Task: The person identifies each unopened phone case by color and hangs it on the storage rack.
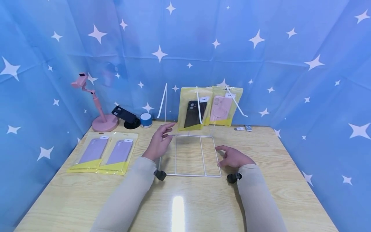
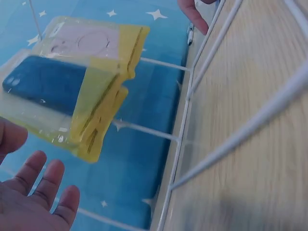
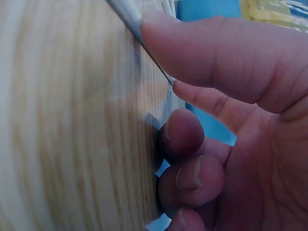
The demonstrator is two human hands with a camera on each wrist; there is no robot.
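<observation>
One white wire rack [image 1: 203, 156], twelve o'clock, apparently being steadied: my left hand [image 1: 159, 141] fingers apart, my right hand [image 1: 234, 158] touching its three-o'clock rail [image 1: 220, 171], clamping I cannot tell; next move likely needs both sides held.

a white wire display rack [image 1: 203, 156] stands on the wooden table [image 1: 290, 161], its rectangular base lying flat, crossed by two thin inner bars; its three visible prongs slant down toward the front. from the middle prong hangs a clear-and-yellow pouch with a black phone case [image 1: 191, 116] inside, leaning slightly. beside it on the right prong hangs a similar pouch containing a pink phone case [image 1: 219, 111] marked with a ring.
</observation>
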